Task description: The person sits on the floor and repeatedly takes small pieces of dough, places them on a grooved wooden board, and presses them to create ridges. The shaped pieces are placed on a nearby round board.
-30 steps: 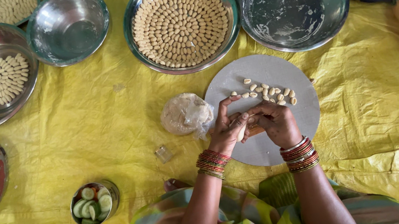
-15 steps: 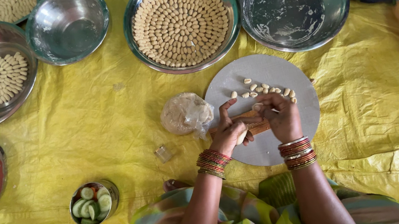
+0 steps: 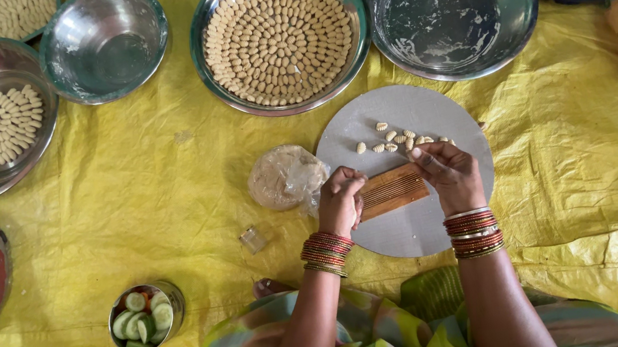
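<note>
Mostly done: big steel bowl (image 3: pixel 279 34) full of shaped dough pieces, few on round board (image 3: pixel 412 227). Left hand (image 3: pixel 340 201) fingers curled on ridged wooden board (image 3: pixel 391 190); right hand (image 3: pixel 448 175) fingers pinching its edge. Wrapped dough lump (image 3: pixel 284 177) remains.

A round board (image 3: pixel 428 114) lies on the floor sheet (image 3: pixel 168 192) before the person. On it rests a ridged wooden block (image 3: pixel 392 189), between the left hand (image 3: pixel 341 202) and the right hand (image 3: pixel 450 175) — both touch it. Small shaped pieces (image 3: pixel 398 139) lie on the board behind the block. A wrapped lump of dough (image 3: pixel 285 176) sits just left of the board. Behind the board stand two pans — one full of pieces (image 3: pixel 277 34), and one to its right (image 3: pixel 452 3). A small tin of slices (image 3: pixel 145 317) sits at near left.
</note>
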